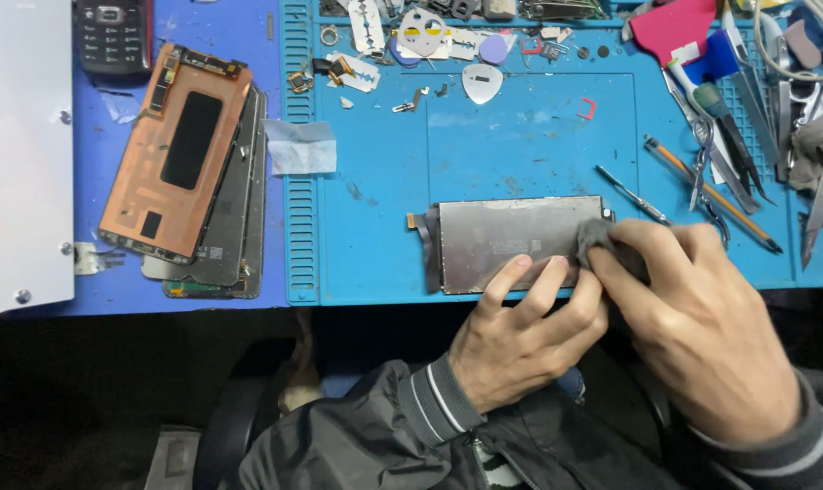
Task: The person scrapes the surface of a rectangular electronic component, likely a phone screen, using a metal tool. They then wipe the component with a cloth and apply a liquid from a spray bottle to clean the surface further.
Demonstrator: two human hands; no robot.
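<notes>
Pressing a grey cloth (600, 238) onto the display panel's (511, 240) right end, right hand (693, 313) fingers pinched shut on it; left hand (520, 331) fingers flat, steadying the panel's near edge on blue mat (520, 145).

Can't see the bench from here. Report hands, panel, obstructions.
Left hand pins grey panel at its near edge. Right hand presses grey cloth on its right end. Tweezers lie just beyond.

Left hand (520, 340) lower centre, fingers (518, 272) extended forward, pressing flat. Right hand (693, 318) lower right, fingertips pinched together, touching left. Both wrists sleeved.
</notes>
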